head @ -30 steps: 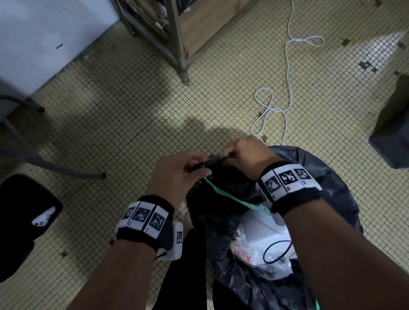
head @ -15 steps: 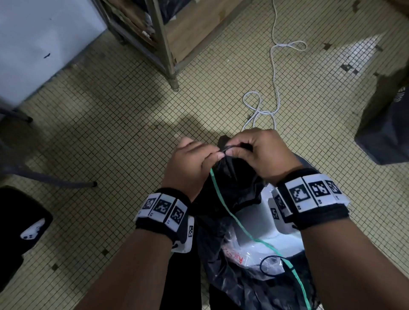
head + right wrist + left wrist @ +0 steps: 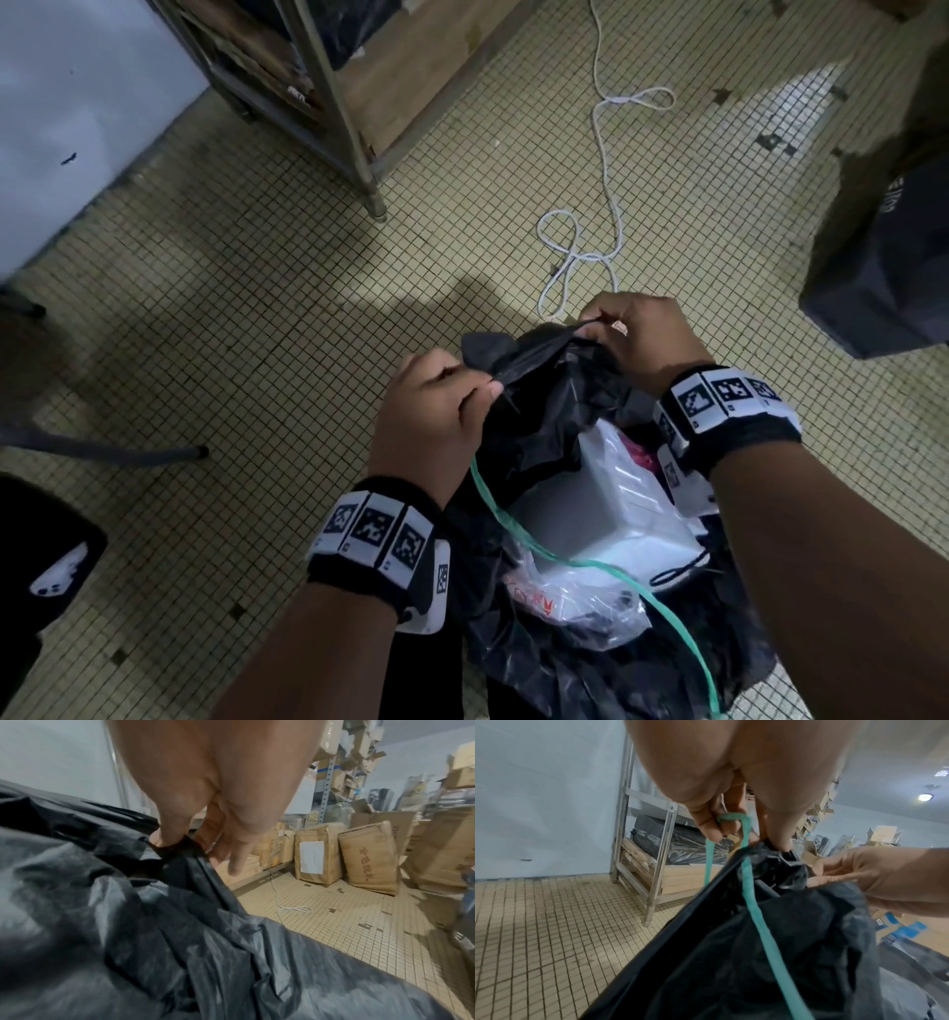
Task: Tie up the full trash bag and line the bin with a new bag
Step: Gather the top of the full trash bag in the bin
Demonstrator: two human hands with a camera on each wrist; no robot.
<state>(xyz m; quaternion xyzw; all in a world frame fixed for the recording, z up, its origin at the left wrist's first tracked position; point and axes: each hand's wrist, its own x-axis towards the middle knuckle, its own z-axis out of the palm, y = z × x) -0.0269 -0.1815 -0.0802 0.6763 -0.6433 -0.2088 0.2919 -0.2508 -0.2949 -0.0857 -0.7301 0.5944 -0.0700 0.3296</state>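
Trash bag: one black trash bag, mouth open, standing on the tiled floor
Drawstring: one green drawstring
Left hand: pinches the bag's rim, drawstring looped round a finger
Right hand: fingers curled, pinching the rim opposite
White cord: one, coiled on the floor beyond

floor: small yellowish tiles
cable: white, looped on floor
rack: metal frame, wood panels stacked inside
boxes: brown cardboard parcels by shelving
wall: white
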